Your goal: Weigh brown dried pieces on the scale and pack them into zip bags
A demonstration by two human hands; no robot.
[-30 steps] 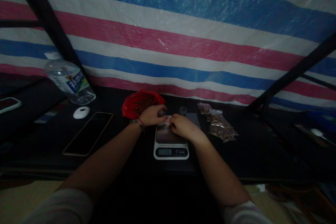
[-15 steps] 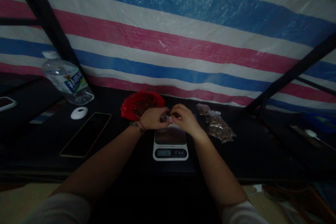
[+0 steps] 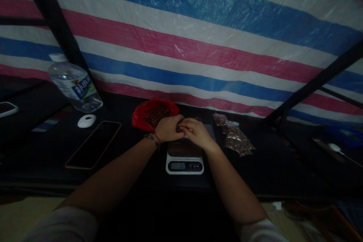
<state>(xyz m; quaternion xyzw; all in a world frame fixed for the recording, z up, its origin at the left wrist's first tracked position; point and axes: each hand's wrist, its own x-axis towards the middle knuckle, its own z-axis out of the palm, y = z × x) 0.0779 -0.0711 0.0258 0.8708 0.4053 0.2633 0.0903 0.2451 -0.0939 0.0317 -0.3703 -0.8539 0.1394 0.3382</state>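
My left hand (image 3: 168, 127) and my right hand (image 3: 195, 131) meet just above the far edge of a small white kitchen scale (image 3: 184, 157) on a dark table. Both hands are closed, fingers pinched together on a small clear packet that is mostly hidden between them. The left wrist wears a beaded bracelet. Right behind the left hand lies an open red plastic bag (image 3: 153, 115) holding dark reddish-brown bits. The scale's platform looks bare and its display is lit.
Several small clear packets (image 3: 236, 139) of the same brown bits lie right of the scale. A dark phone (image 3: 94, 144), a white round object (image 3: 86, 121) and a water bottle (image 3: 74, 85) sit to the left. A striped tarp (image 3: 198, 45) hangs behind the table.
Both hands lifted off the scale platform, where they had held a small packet, and drew together above its far edge. The platform now looks bare.
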